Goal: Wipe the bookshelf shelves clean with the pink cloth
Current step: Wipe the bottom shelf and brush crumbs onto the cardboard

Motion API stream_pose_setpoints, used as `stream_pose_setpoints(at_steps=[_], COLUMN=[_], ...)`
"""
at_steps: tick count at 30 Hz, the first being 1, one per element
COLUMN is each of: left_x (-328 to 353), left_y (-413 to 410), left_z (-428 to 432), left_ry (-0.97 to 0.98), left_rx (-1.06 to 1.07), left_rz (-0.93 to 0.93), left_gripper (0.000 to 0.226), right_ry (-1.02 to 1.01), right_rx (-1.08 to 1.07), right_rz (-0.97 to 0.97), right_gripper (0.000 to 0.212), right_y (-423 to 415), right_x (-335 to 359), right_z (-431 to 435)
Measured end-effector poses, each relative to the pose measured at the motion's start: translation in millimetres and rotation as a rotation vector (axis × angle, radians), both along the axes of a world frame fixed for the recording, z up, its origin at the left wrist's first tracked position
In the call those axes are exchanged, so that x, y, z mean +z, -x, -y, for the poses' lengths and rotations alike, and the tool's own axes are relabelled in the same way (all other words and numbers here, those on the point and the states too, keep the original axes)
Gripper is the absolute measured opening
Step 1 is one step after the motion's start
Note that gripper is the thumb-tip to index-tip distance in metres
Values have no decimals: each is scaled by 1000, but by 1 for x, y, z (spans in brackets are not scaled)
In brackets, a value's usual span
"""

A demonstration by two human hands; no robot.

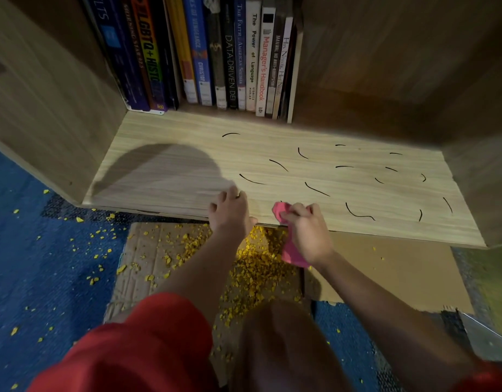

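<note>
1. Two hands at the front lip of the shelf (187, 137), a pale wood-grain board inside the bookcase
2. Left hand (230, 210): fingers spread and laid flat on the board near its edge, holding nothing; judged to be bracing
3. Right hand (306, 230): fingers curled round the pink cloth (293, 256), which is bunched; one end pokes out onto the shelf edge, the other hangs below the wrist
4. Black marks (316, 189): short curved strokes scattered over the middle and right of the board; none show on the left part, where a shadow lies
5. Books (232, 58): upright row at the back, well apart from both hands
6. Yellow crumbs (255, 267): heaped on the cardboard (385, 267) below the shelf edge, strays on the blue carpet (31, 250)
7. Step in hand, as judged: wiping this shelf, cloth at the front edge between strokes
8. Next move calls for: cloth pressed flat on the board and carried right and back over the marks, firm rubbing likely needed since they look drawn on
</note>
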State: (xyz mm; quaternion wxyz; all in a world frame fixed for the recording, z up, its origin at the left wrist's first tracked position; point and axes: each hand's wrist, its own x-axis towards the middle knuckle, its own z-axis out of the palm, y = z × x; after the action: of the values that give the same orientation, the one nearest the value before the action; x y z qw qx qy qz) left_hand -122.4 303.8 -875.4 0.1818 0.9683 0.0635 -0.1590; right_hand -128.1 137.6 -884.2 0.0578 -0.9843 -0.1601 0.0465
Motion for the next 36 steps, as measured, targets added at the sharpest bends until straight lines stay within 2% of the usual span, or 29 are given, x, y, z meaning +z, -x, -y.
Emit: stream_pose_setpoints(at_steps=[6,10,12,16,21,23,26,30,32,34,36], left_x=[-3,-3,-3,-2,-3,-7,-9,-5,0,4,4], left_y=[-3,-2,-3,-4,-2,0,4,4,3,4,9], left_z=[3,2,0,0,-1,-2,-4,-6,-13,-31,-54], left_ry=[-13,-8,-3,10,16,16,9,8,31,23,-45], left_rx=[11,-2,-6,-5,-8,-19,-31,-54,-93,-100,-47], left_rz=[-4,3,5,6,12,15,32,17,9,28,44], left_gripper=[71,72,72,71,69,71,71,66,56,46,48], right_ry=[48,-37,13,69,38,52,34,-14,-41,-52,-17], right_rx=[-94,-15,18,-126,76,23,-217,-73,-44,-102,-197], right_rz=[-18,43,30,-6,-48,-33,-42,-67,-59,-63,-69], right_gripper=[46,45,47,52,49,46,48,43,40,35,36], right_y=[-28,2,-9,-29,6,-8,-21,2,4,-11,-26], right_x=[10,3,4,8,5,9,11,7,3,4,4], right_z=[-12,-8,8,1,-30,-15,-4,-49,-46,-27,-12])
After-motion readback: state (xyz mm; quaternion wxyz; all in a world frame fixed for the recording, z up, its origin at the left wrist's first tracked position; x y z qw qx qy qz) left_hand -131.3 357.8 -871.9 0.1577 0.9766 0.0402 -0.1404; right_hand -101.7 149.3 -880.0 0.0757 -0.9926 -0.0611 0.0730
